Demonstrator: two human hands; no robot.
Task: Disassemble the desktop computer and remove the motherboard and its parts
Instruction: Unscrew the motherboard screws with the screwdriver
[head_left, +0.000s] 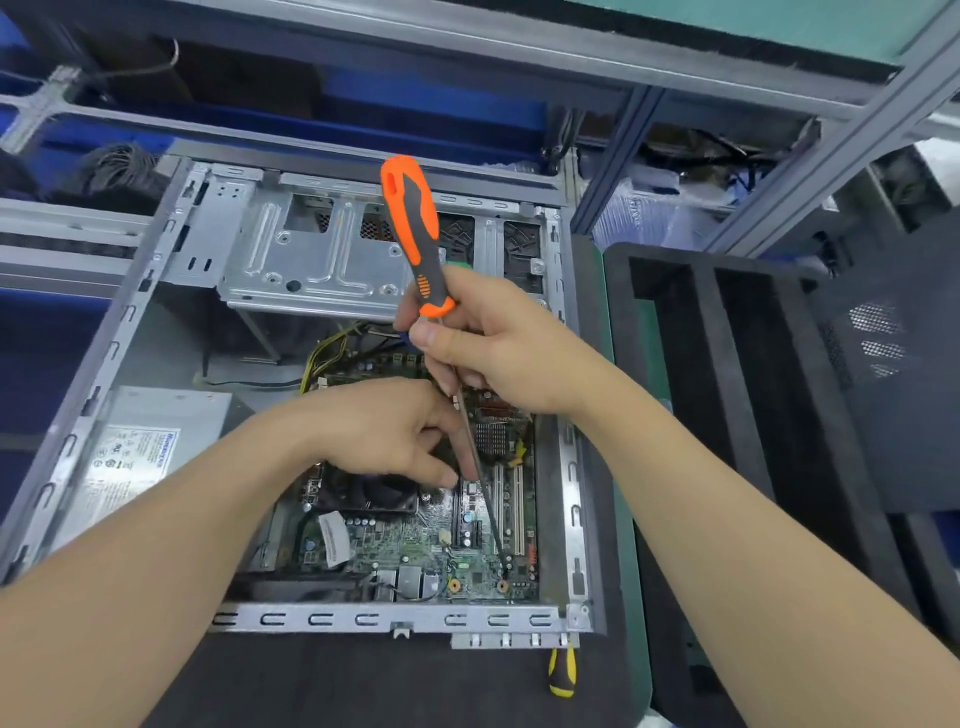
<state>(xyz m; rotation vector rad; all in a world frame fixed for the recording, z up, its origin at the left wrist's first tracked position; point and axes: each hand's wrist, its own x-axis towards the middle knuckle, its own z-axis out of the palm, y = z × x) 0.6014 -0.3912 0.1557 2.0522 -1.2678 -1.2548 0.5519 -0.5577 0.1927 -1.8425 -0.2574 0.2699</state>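
An open desktop case (130, 332) lies on its side before me. The green motherboard (415, 540) sits at its bottom right, with a dark CPU fan (374, 493) near its middle. My right hand (498, 348) grips a long screwdriver with an orange and grey handle (413, 228) just below the handle. Its thin shaft slants down, and the tip rests near the board's lower right corner (505, 571). My left hand (395, 431) hovers over the board, its fingertips touching the shaft about midway.
A grey power supply (150, 452) fills the case's lower left, and a metal drive cage (317, 260) spans the far end. A black foam tray (727, 395) with slots lies to the right. A yellow and black screwdriver handle (562, 673) lies by the case's near edge.
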